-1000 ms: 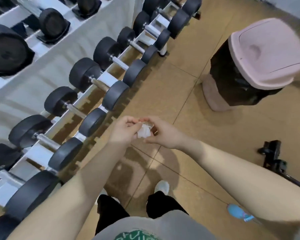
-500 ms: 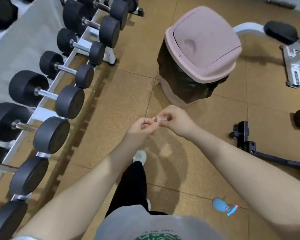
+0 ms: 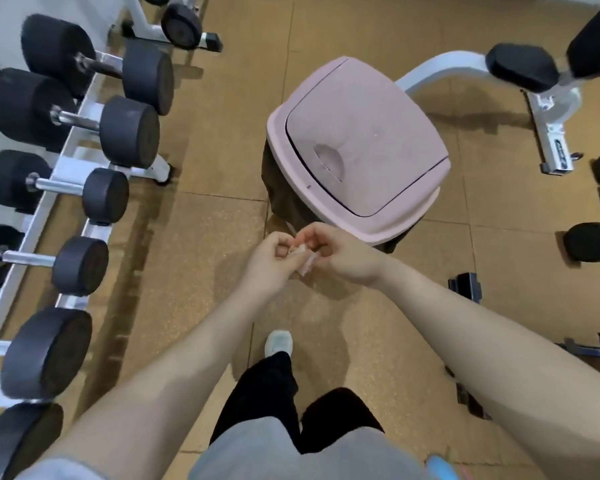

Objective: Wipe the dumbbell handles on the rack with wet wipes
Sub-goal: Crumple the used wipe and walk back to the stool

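Pale and crumpled, the wet wipe [image 3: 302,259] sits bunched between my two hands at the centre of the frame, just below the near rim of the pink swing-lid bin [image 3: 357,150]. My left hand [image 3: 274,258] has its fingers curled in and pinches one side of the wad; my right hand [image 3: 340,252] pinches the other, fingertips of both nearly touching. The dumbbells [image 3: 73,195] lie along the white rack [image 3: 66,168] down the left edge of the frame, their steel handles bare, well apart from my hands. I judge I am either balling up a used wipe for the bin or refolding it to a clean face; I cannot tell which. The risk from here is plain: the wad is small and held only at my fingertips, so a loose pinch could drop it on the cork-coloured floor [image 3: 205,237], where it would pick up grit. If it goes to the bin, the flap is closed and needs a push, and a light toss would likely bounce off the lid. Reusing a dirty face would only smear the next handle.
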`<state>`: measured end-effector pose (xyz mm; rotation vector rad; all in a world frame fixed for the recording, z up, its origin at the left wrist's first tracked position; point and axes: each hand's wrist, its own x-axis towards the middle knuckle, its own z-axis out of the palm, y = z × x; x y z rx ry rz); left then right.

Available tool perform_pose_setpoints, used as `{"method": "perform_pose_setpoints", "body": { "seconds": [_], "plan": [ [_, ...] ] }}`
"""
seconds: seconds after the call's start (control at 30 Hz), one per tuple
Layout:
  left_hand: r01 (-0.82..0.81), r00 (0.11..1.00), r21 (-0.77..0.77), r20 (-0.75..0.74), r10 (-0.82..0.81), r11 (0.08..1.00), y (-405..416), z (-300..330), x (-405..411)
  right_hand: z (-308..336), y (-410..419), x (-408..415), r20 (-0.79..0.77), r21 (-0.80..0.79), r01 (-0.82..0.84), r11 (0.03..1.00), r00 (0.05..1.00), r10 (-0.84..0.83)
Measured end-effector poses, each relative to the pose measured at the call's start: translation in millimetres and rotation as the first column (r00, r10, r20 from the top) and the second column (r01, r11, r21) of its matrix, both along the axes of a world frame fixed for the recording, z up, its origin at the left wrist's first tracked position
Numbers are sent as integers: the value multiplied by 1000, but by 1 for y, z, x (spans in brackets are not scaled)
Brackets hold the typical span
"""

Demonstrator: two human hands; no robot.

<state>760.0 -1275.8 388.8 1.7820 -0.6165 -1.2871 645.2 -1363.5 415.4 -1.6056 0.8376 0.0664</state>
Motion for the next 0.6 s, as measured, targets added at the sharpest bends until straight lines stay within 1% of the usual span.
{"method": "perform_pose_setpoints", "body": {
  "seconds": [0.03,0.1,0.13,0.2,0.3,0.4,0.53,0.6],
  "plan": [
    [13,1000,11,11,-13,1000,-12,-2,6,-2,-13,4,-23,-64,53,997,998,-54],
    [17,1000,50,25,-18,999,-48,-10,20,-15,-55,11,-132,-261,119,958,979,-157],
    [10,999,66,38,-13,998,-65,-14,26,-23,-78,13,-192,-341,120,932,962,-194],
    [-2,1000,64,24,0,998,-93,-28,35,-45,-119,15,-305,-419,65,905,930,-208],
    [-34,999,74,-17,36,997,-128,-55,43,-85,-169,13,-440,-402,-42,915,885,-152],
    [-86,994,111,-59,93,990,-164,-86,41,-117,-207,11,-519,-403,-131,906,848,-109],
    [-202,960,174,-158,230,964,-211,-115,28,-142,-239,5,-553,-318,-156,935,832,-49],
    [-226,949,229,-169,268,947,-232,-127,19,-147,-249,0,-572,-276,-154,949,819,-34]
  ]
}}
